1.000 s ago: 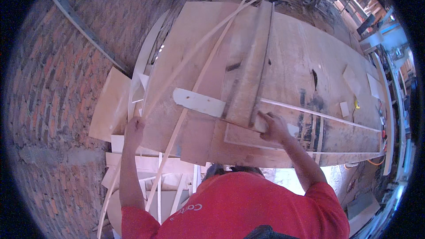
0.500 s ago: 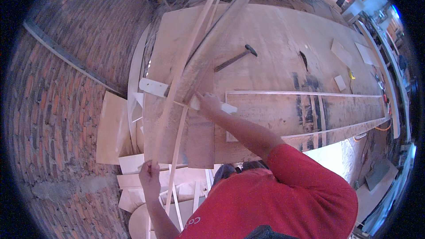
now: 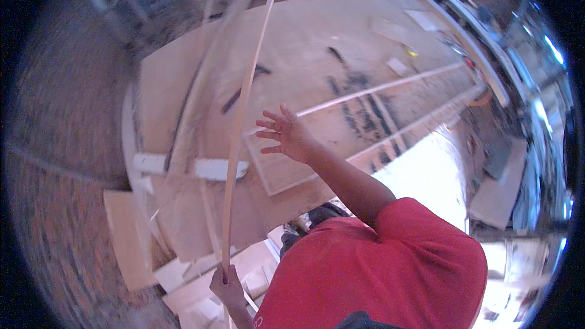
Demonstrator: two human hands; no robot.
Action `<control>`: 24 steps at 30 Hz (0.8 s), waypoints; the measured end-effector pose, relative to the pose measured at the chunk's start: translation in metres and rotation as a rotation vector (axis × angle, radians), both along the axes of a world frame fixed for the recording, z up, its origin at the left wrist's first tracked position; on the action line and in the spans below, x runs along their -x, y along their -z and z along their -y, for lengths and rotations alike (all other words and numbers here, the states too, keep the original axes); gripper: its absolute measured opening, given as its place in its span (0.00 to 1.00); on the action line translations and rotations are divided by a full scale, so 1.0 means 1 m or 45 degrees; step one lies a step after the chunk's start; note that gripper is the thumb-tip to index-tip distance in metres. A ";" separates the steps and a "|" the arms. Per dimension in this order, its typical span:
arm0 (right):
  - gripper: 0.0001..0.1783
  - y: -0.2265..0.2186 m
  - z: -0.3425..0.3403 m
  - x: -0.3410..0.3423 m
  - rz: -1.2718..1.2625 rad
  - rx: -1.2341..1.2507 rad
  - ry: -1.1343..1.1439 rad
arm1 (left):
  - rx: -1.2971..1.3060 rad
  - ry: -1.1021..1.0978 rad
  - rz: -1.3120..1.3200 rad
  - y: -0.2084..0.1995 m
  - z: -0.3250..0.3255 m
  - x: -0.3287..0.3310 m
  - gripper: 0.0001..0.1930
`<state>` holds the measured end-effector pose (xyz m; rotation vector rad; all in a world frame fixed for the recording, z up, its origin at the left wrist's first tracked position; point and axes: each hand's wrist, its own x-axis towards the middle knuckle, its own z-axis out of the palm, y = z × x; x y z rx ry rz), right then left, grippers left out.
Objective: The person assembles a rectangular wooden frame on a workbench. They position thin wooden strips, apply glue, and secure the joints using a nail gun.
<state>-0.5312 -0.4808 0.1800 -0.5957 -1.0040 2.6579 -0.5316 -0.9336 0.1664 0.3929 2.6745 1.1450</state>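
Our big plywood table (image 3: 378, 42) spread ahead, a long thin wood strip (image 3: 244, 109) rising from near our body up across it, our right hand (image 3: 287, 135) open with fingers spread just beside the strip, our left hand (image 3: 228, 286) gripping its lower end

A large plywood work surface (image 3: 317, 67) fills the middle, marked with dark smears and crossed by pale wooden battens (image 3: 390, 85). Brick paving (image 3: 55, 164) lies at the left. Bright daylight falls on the floor (image 3: 426, 170) at right; shelving there is perhaps metal, though blurred.
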 end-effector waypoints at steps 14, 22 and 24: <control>0.22 0.031 -0.082 -0.283 0.519 -0.102 0.870 | 0.049 0.940 -0.240 0.065 -0.112 0.026 0.15; 0.18 0.073 -0.170 -0.358 0.592 -0.055 1.123 | -0.064 0.874 -0.147 0.069 -0.246 0.003 0.11; 0.22 0.075 -0.189 -0.369 0.563 0.012 1.164 | 0.028 0.989 -0.355 0.059 -0.279 -0.015 0.10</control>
